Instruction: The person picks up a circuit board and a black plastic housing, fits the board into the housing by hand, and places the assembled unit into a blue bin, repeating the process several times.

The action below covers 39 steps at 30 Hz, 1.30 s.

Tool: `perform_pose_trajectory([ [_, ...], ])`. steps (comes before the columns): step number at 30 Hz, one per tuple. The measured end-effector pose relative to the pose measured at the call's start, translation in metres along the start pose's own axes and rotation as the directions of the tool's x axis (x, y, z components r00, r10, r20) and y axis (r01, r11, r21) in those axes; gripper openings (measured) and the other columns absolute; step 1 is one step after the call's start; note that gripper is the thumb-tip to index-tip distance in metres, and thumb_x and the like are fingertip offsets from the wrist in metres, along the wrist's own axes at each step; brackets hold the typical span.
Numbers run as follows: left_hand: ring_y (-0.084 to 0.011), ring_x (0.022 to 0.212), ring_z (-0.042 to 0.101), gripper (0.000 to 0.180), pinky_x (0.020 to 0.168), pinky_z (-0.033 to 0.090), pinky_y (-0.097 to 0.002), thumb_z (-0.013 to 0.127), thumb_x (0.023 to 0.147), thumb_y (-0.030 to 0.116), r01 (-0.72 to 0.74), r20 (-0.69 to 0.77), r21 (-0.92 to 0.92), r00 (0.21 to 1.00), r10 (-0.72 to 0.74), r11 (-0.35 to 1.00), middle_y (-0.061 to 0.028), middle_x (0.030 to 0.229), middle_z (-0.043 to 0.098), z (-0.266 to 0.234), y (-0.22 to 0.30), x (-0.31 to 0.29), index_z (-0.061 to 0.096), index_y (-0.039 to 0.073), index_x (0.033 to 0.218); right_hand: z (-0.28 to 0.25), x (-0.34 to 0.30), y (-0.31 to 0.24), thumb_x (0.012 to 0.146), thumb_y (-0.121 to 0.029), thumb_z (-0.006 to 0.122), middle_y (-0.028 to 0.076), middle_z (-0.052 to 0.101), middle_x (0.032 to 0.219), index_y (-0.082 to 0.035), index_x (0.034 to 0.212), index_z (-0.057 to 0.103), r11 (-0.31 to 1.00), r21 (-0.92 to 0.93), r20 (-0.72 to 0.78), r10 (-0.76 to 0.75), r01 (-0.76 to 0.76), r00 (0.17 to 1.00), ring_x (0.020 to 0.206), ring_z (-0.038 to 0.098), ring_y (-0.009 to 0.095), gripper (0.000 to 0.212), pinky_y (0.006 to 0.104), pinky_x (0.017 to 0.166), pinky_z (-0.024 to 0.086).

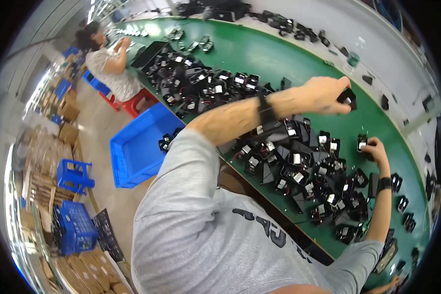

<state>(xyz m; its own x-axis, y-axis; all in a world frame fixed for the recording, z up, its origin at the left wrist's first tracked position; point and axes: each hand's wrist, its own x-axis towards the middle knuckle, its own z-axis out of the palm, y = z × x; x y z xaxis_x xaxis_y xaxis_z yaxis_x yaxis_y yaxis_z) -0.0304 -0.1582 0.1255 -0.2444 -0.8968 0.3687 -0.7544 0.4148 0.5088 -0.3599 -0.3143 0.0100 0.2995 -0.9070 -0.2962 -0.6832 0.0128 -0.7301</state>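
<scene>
My left hand [326, 94] reaches out over the green table [279, 59] and pinches a small black box-shaped part [348, 98] at its fingertips. A dark band sits on that wrist. My right hand [376, 150] is lower and to the right, closed on another small black part with a white label [362, 141], just above the table. Between and below both hands lies a heap of several similar black parts with white labels [304, 171].
A second heap of black parts [201, 83] lies further along the table, and more are scattered at its far edge. A blue bin [137, 147] stands on the floor at left. A seated co-worker [110, 68] works at the table's far end. Blue crates [76, 228] and cardboard boxes line the left.
</scene>
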Motion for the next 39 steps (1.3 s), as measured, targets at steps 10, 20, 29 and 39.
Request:
perform_pose_trajectory([
  [10, -0.0154, 0.069, 0.063, 0.054, 0.053, 0.052, -0.0271, 0.065, 0.088, 0.027, 0.330, -0.552, -0.779, 0.042, -0.833, 0.533, -0.0119, 0.097, 0.064, -0.104, -0.075, -0.358, 0.041, 0.003, 0.130, 0.006, -0.009, 0.020, 0.060, -0.006, 0.078, 0.006, 0.063, 0.088, -0.004, 0.105, 0.066, 0.998, 0.067, -0.009, -0.021, 0.021, 1.000, 0.075, 0.061, 0.016, 0.046, 0.0304, 0.066, 0.050],
  [20, -0.0251, 0.065, 0.066, 0.063, 0.055, 0.052, -0.0370, 0.073, 0.074, 0.040, 0.797, -0.523, -0.589, -0.253, -0.814, 0.131, -0.0179, 0.083, 0.065, -0.064, -0.260, -0.570, 0.048, 0.003, 0.118, 0.054, -0.021, -0.063, 0.070, -0.002, 0.070, 0.008, 0.065, 0.078, -0.001, 0.093, 0.066, 0.983, 0.064, 0.009, 0.170, -0.170, 0.985, 0.064, 0.062, 0.018, 0.023, 0.0322, 0.052, 0.052],
  [29, -0.0439, 0.096, 0.061, 0.047, 0.080, 0.049, -0.0493, 0.066, 0.077, 0.032, 0.968, -0.338, -0.249, -0.071, -0.938, 0.016, -0.0273, 0.097, 0.065, -0.011, -0.354, -0.624, 0.054, -0.004, 0.105, 0.081, 0.016, -0.046, 0.060, -0.001, 0.073, 0.006, 0.065, 0.065, 0.001, 0.068, 0.069, 0.998, -0.022, -0.108, 0.050, -0.052, 0.993, 0.054, 0.060, 0.019, 0.009, 0.0328, 0.051, 0.048],
  [39, -0.0429, 0.096, 0.062, 0.046, 0.085, 0.049, -0.0465, 0.062, 0.079, 0.031, 0.965, -0.342, -0.262, -0.085, -0.936, 0.008, -0.0278, 0.100, 0.065, 0.027, -0.365, -0.646, 0.053, -0.002, 0.111, 0.075, 0.031, -0.026, 0.054, -0.002, 0.076, 0.009, 0.067, 0.070, 0.004, 0.073, 0.069, 0.985, -0.170, -0.117, 0.007, -0.027, 0.993, 0.060, 0.061, 0.019, 0.021, 0.0316, 0.058, 0.049],
])
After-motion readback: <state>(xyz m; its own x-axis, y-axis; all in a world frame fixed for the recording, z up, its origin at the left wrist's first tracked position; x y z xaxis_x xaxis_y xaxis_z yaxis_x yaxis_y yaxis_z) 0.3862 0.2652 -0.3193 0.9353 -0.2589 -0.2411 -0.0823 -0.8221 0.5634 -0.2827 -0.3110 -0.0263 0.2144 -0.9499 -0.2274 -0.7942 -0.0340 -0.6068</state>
